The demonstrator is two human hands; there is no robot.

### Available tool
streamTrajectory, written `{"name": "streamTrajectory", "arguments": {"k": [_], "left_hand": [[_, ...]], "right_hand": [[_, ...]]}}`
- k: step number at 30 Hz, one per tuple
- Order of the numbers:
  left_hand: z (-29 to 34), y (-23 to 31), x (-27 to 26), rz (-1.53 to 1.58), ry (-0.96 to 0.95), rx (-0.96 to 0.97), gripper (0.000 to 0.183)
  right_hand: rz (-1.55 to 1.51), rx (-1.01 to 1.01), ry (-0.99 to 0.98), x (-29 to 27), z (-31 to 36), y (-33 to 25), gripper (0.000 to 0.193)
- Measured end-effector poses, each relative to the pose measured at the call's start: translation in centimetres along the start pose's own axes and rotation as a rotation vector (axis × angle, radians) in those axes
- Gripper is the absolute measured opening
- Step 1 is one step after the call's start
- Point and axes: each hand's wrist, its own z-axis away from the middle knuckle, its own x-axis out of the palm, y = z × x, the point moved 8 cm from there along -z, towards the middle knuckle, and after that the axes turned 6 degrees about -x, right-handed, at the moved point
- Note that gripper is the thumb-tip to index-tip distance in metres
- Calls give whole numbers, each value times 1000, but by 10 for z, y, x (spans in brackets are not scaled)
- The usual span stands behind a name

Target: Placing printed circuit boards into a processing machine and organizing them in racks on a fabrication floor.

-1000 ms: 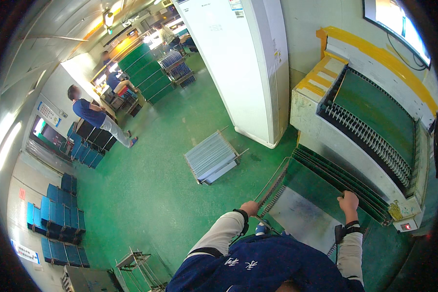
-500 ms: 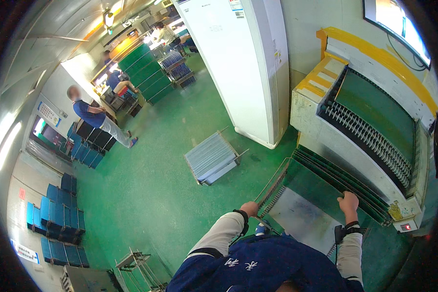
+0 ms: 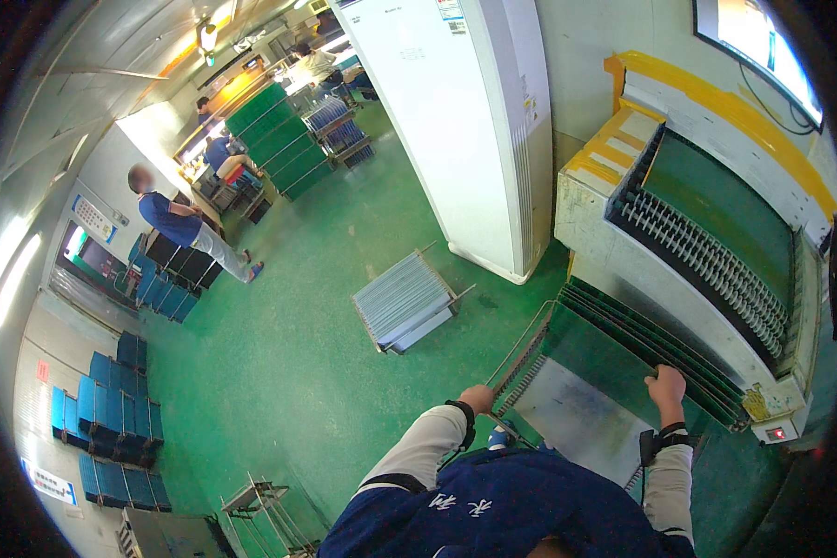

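Observation:
A metal rack with toothed side rails [image 3: 521, 365] stands on the floor in front of me, with a bare grey base plate [image 3: 581, 409]. Several dark green panels [image 3: 646, 339] stand in its far part, close against a roller machine. My left hand [image 3: 477, 399] is closed around the rack's frame at its near left corner. Curled over the upper edge of the nearest green panel [image 3: 591, 358] is my right hand [image 3: 666, 385]; its fingertips are partly hidden.
The roller machine [image 3: 707, 270] stands at the right beside a tall white cabinet unit [image 3: 465, 121]. A loaded rack [image 3: 405, 302] sits on the green floor ahead. Blue racks [image 3: 112, 405] line the left wall; an empty metal frame [image 3: 260, 507] is nearby. A person [image 3: 172, 219] stands far left.
My hands, the rack and the panels stay where they were. Far back, the people at the workbenches shift their heads and upper bodies slightly.

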Motion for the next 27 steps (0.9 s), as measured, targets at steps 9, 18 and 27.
{"name": "streamTrajectory", "arguments": {"k": [9,18,27], "left_hand": [[-2,-2,2,21,-12,-28,29],[-5,-1,3,35,-1,-14,25],[-5,-4,5,33,58,31,23]], "right_hand": [[4,42,-56,-4,1,-3,34],[-12,22,-10,0,0,1,35],[-13,27,-56,-3,0,-4,35]]}}
